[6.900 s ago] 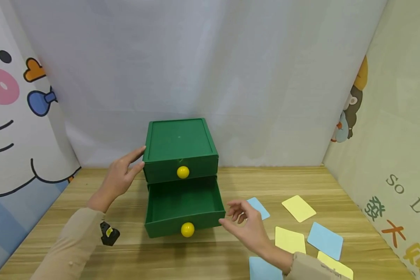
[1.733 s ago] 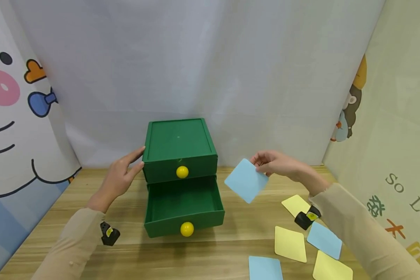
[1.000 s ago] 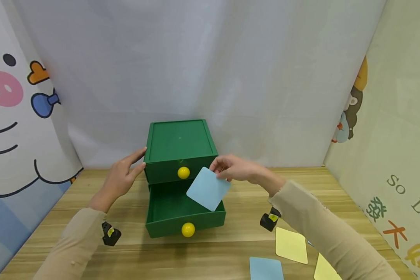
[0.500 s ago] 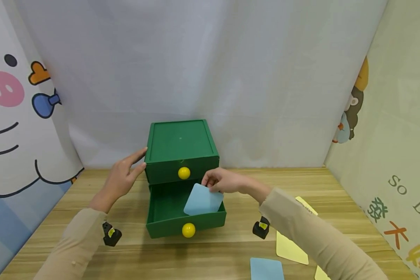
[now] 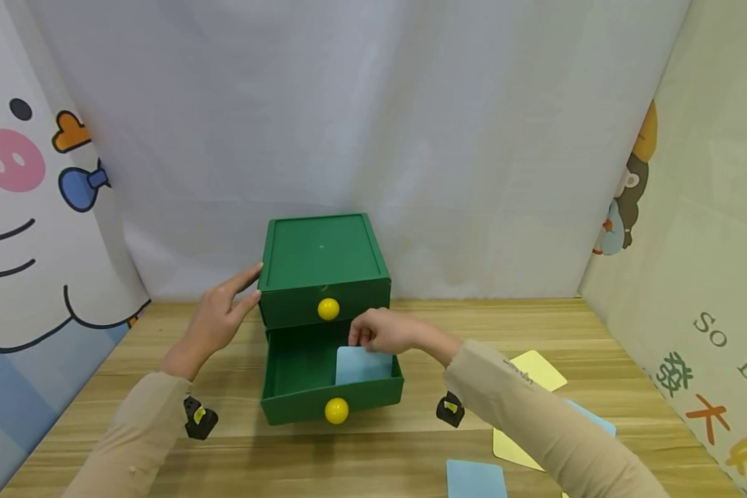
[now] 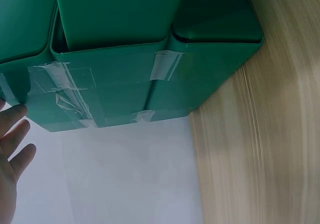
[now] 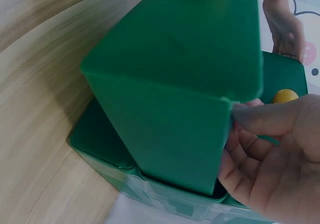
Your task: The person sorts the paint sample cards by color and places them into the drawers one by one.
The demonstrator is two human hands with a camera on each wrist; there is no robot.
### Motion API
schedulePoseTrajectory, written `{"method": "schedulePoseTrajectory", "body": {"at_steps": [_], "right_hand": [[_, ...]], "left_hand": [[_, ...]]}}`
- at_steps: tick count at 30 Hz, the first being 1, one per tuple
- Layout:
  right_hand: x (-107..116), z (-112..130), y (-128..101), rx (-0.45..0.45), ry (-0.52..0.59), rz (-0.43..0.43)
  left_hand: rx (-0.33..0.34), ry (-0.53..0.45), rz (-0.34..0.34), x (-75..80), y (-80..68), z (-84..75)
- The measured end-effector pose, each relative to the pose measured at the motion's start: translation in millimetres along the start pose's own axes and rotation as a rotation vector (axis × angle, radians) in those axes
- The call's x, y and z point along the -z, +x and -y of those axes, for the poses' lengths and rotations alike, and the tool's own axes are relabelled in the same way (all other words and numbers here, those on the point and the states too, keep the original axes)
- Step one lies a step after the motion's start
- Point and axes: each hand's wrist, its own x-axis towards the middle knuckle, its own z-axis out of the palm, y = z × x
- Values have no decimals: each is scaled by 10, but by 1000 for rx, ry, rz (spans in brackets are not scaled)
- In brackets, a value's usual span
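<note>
Cabinet: green, box-shaped, plastic-looking three-tier drawer cabinet, stood on a pale wood-grain surface.
Middle drawer: green open-topped middle drawer with round yellow knob; pulled out; no second card is seen in its visible part.
Other drawers: green upper drawer and green bottom drawer, both closed.
Card in hand: square light-blue card with rounded corners, held inside the middle drawer, in its right half near the front; whether its floor is touched cannot be told.
Right hand: bare right hand; upper edge of the card pinched between thumb and fingers.
Left hand: bare left hand; fingers extended and apart, tips rested against the cabinet's upper left side; nothing gripped.
Loose cards: yellow square card, second yellow card, blue card and second blue card, all on the surface; two partly hidden by the beige right sleeve.
Done, as judged: drawer opened, one card brought in.
Left, as judged: card to be released; loose cards not stored; drawer not closed.
</note>
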Motion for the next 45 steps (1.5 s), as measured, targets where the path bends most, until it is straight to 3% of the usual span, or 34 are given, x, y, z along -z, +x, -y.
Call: {"method": "schedulePoseTrajectory", "body": {"at_steps": [14, 24, 32, 37, 41, 45], "right_hand": [[-47, -87, 19, 57, -13, -29], [73, -125, -146, 129, 46, -72], [216, -194, -492, 128, 137, -171], [214, -340, -827, 33, 183, -274], [101, -493, -1110, -48, 150, -331], [-121, -620, -1376, -114, 113, -331]], "left_hand": [[0, -7, 5, -10, 0, 1], [13, -23, 10, -7, -5, 15], [11, -32, 7, 7, -7, 14], [12, -25, 12, 10, -8, 16], [13, -19, 15, 6, -10, 14], [11, -19, 13, 3, -7, 10]]}}
